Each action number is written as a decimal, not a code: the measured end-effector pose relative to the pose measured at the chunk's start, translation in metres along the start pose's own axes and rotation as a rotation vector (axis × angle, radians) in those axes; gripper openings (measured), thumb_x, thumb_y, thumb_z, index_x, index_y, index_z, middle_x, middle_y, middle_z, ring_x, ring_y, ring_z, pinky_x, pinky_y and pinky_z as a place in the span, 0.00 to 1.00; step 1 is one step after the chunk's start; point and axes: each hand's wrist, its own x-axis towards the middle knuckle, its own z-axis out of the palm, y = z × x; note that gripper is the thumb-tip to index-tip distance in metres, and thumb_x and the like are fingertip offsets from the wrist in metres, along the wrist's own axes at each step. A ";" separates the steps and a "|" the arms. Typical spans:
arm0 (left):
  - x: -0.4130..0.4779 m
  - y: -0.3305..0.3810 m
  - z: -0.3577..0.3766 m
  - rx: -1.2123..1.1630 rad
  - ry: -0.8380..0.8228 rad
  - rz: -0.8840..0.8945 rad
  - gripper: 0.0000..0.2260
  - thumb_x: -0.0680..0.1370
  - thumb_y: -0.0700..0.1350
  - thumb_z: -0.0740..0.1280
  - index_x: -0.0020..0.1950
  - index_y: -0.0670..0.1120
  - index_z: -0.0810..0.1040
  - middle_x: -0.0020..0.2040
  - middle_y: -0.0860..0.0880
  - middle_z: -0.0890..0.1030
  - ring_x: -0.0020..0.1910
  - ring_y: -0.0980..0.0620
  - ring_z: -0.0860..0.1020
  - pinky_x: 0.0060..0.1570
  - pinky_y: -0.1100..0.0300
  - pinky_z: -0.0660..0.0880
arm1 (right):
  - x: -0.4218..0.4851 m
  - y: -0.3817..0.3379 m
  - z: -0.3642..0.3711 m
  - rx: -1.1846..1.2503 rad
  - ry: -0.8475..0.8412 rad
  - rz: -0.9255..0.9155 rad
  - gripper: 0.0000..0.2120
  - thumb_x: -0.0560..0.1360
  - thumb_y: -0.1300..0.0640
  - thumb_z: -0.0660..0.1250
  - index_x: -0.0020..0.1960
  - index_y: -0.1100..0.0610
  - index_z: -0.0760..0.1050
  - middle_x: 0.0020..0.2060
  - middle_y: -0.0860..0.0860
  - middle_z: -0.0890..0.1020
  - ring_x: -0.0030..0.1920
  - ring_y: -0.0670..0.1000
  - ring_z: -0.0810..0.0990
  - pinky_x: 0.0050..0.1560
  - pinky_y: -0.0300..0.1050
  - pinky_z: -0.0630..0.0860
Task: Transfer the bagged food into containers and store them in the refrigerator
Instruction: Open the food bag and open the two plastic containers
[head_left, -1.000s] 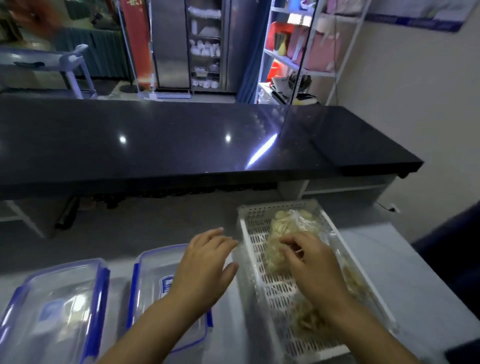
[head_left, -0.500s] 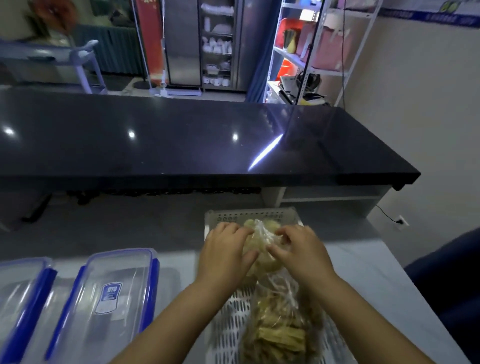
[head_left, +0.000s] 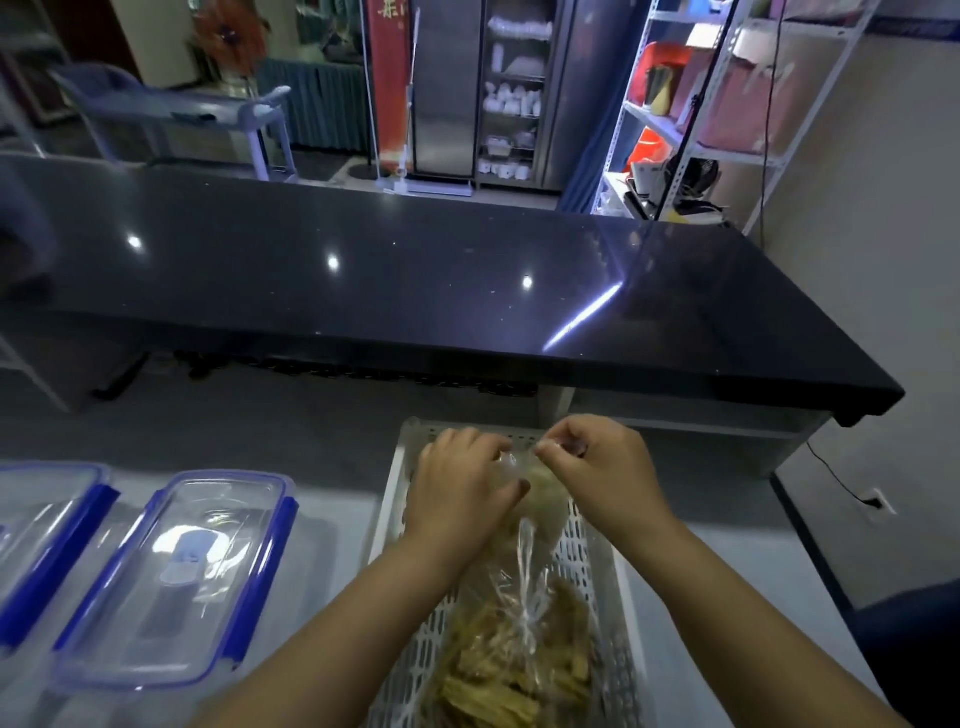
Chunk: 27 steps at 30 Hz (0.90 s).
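Container (head_left: 171, 577) at left stands lidded, apart from the work; left hand (head_left: 462, 488) curls round the bag (head_left: 543, 501) in the basket (head_left: 387, 499); right hand (head_left: 602, 467) pinches the bag's plastic neck. Risk: a sharp tug could split the film, spilling food through the basket slots.

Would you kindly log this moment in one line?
left hand: grips clear plastic bag of pale food | right hand: pinches its top | place: white slotted plastic basket | clear blue-clipped containers: lidded

White perforated basket (head_left: 395, 499); blue-clasped clear containers (head_left: 171, 582); black counter (head_left: 415, 291)
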 end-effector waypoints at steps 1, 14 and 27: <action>0.001 0.001 0.000 -0.015 -0.001 -0.006 0.13 0.72 0.53 0.69 0.54 0.52 0.78 0.51 0.56 0.78 0.53 0.54 0.72 0.54 0.60 0.65 | 0.002 0.001 -0.001 0.018 -0.006 0.006 0.04 0.72 0.55 0.69 0.39 0.52 0.80 0.35 0.44 0.80 0.40 0.44 0.77 0.43 0.48 0.77; 0.008 -0.007 -0.016 -0.204 0.120 -0.143 0.05 0.75 0.47 0.66 0.41 0.53 0.80 0.37 0.61 0.77 0.43 0.60 0.73 0.39 0.67 0.66 | 0.021 0.015 -0.002 0.113 -0.003 0.061 0.06 0.71 0.54 0.70 0.36 0.51 0.80 0.32 0.44 0.81 0.37 0.42 0.79 0.41 0.48 0.78; 0.001 -0.008 -0.012 -0.252 0.000 -0.336 0.22 0.68 0.55 0.73 0.59 0.56 0.72 0.50 0.58 0.73 0.52 0.56 0.72 0.50 0.59 0.73 | 0.020 0.004 -0.006 0.282 -0.052 0.006 0.06 0.72 0.57 0.71 0.36 0.52 0.80 0.31 0.47 0.82 0.33 0.43 0.80 0.38 0.41 0.79</action>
